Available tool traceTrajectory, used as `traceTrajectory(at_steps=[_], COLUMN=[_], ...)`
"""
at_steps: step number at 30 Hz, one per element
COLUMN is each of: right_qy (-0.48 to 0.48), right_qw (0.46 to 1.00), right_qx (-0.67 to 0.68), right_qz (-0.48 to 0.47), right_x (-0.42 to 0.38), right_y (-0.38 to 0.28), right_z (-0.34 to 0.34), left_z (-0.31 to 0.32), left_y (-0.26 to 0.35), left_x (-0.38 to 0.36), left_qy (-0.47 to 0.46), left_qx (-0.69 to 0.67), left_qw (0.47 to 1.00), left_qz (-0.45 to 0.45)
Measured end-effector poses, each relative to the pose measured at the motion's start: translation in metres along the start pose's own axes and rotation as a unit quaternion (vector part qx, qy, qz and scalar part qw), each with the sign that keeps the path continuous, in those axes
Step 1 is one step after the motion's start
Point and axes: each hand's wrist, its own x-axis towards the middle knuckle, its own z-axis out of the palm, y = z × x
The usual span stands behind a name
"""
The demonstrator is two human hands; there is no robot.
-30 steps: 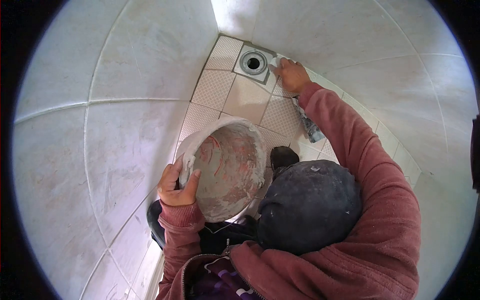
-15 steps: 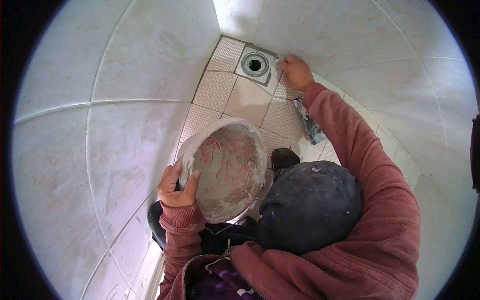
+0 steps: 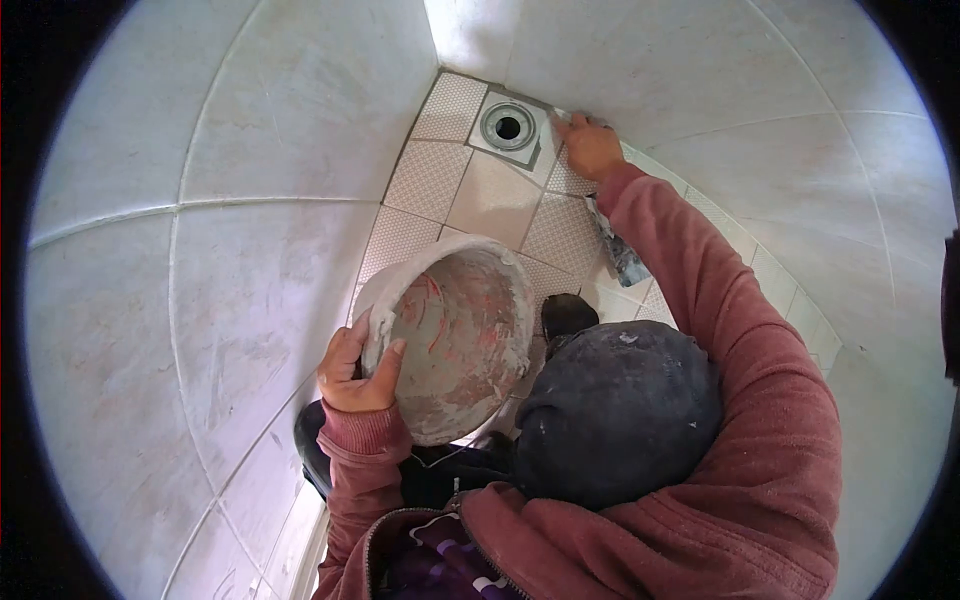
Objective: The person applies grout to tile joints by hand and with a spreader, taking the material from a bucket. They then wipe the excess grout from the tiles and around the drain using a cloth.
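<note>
My left hand [image 3: 358,370] grips the rim of a round, mortar-smeared bucket [image 3: 465,345], thumb inside the edge. The bucket is tilted so that its opening faces up and right; grey residue and reddish marks coat the inside. My right hand [image 3: 592,148] is down at the joint between floor and wall, just right of a round floor drain [image 3: 508,126] in a square plate. Its fingers are bent towards the tile, and whatever they hold is too small or hidden to name. Below that forearm lies a flat, grey-smeared piece [image 3: 622,255], partly covered by the sleeve.
Tiled walls [image 3: 290,150] close in on the left and right [image 3: 760,120]. Patterned and plain floor tiles [image 3: 495,200] run between them. My dark-clothed knee [image 3: 620,415] and a dark shoe [image 3: 570,314] stand right of the bucket.
My right hand has shifted slightly along the floor edge, and a pale patch near its fingertips shows less. My left hand and the bucket have stayed nearly still.
</note>
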Motion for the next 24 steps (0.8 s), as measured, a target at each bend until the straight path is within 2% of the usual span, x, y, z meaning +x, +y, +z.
traceTrajectory(at_steps=[3,6,12,18,21,23,24], right_qy=[-0.049,-0.068,-0.091,-0.050,-0.050,-0.063,-0.063], right_qw=[0.998,0.996,0.995,0.996,0.990,0.991,0.991], right_qx=[-0.026,0.038,0.046,0.046,0.095,0.116,0.115], right_qz=[0.026,0.053,0.017,-0.055,-0.086,0.004,0.005], right_x=[0.002,0.003,-0.001,-0.017,-0.016,-0.011,-0.011], right_y=[0.001,-0.004,-0.008,-0.011,-0.011,-0.015,-0.017], right_z=[-0.007,-0.019,-0.012,0.001,-0.008,-0.017,-0.016], left_z=[-0.002,0.000,0.000,0.000,0.000,0.001,0.000], left_y=[-0.002,-0.006,-0.003,-0.002,-0.003,-0.003,-0.003], left_x=[0.000,-0.001,0.000,0.000,0.000,-0.001,0.000], left_qy=[0.002,0.010,0.005,0.008,0.009,0.011,0.007], left_qx=[0.009,-0.006,-0.005,-0.005,-0.007,-0.013,-0.013], left_qw=[1.000,1.000,1.000,1.000,1.000,1.000,1.000], left_qz=[-0.007,-0.013,0.004,-0.010,-0.011,-0.011,-0.005])
